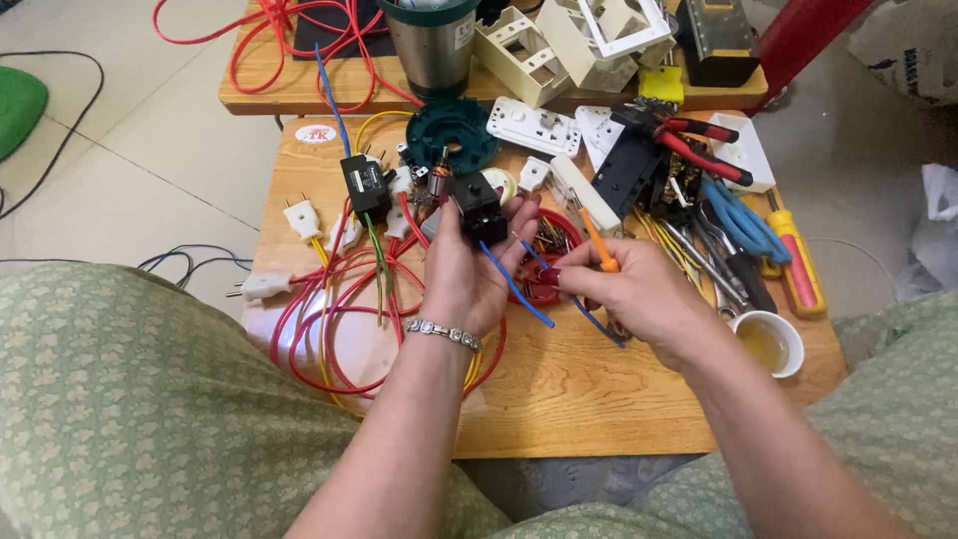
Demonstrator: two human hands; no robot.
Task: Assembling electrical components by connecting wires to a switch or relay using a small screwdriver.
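Left hand (461, 269) grips a small black plastic switch block (479, 208) steady above the wooden table's (559, 389) centre while right hand (639, 294) pinches an orange-handled screwdriver (599, 245) toward its blue wire (514, 284).

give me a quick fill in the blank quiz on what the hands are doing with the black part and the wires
1. The left hand holds a small ____ box-shaped part above the wooden table.
2. The right hand grips a screwdriver with an ____ handle.
3. A loose ____ wire runs between the two hands.
4. A bracelet sits on the ____ wrist.

Missing words: black; orange; blue; left
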